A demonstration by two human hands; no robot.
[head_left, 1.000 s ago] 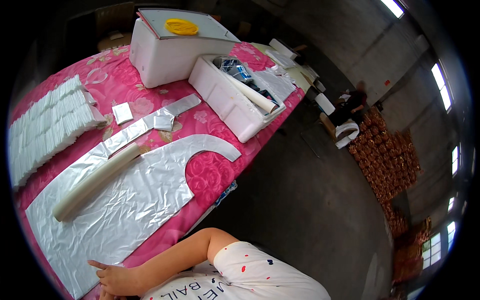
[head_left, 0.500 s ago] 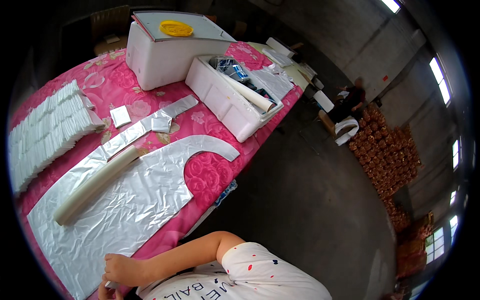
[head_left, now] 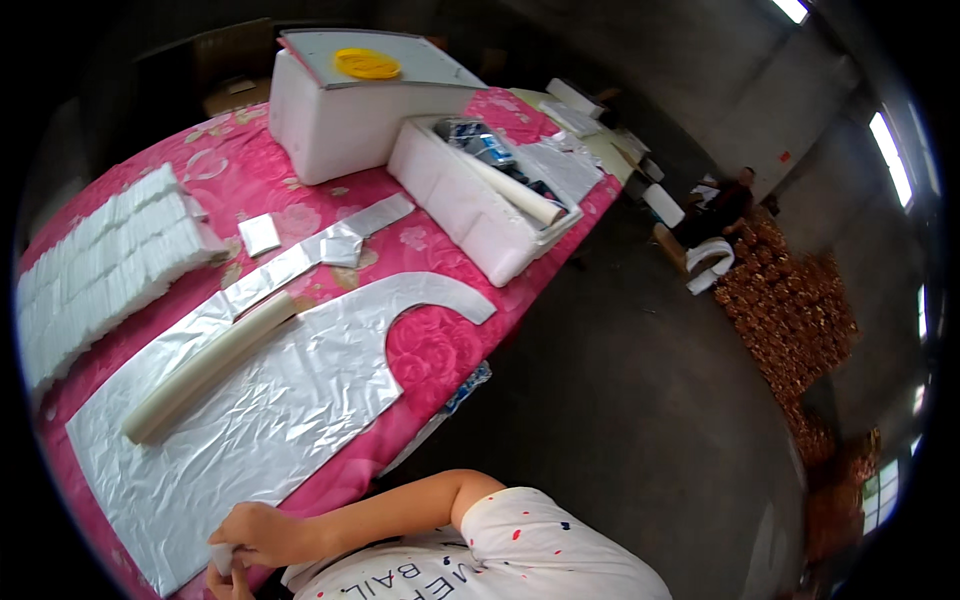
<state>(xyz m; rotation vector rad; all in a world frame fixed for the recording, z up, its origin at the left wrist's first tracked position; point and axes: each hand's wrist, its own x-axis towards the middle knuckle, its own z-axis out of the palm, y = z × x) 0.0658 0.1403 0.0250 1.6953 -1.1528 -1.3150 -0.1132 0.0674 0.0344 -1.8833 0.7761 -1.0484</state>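
Note:
Low in the picture, my right hand (head_left: 262, 533) pinches a small white folded piece (head_left: 222, 556), too small to name more closely. My left hand (head_left: 230, 584) grips the same piece from below; much of that hand is cut off by the lower edge. Both hands are over the near edge of a silvery plastic sheet (head_left: 290, 400), which lies spread with a curved strap shape at its far end. A pale roller tube (head_left: 210, 368) rests across the sheet.
Layered stacks of folded white packets (head_left: 110, 265) stand at the left. Small silvery squares (head_left: 259, 235) lie beyond the sheet. A foam box (head_left: 450, 200) holds a tube and packages; a taller foam box (head_left: 340, 125) bears a yellow coil (head_left: 367, 64). A person (head_left: 725, 205) sits far off.
The view has shifted a little, so the table appears further right. The white piece now shows more between my hands, and my right hand has turned slightly.

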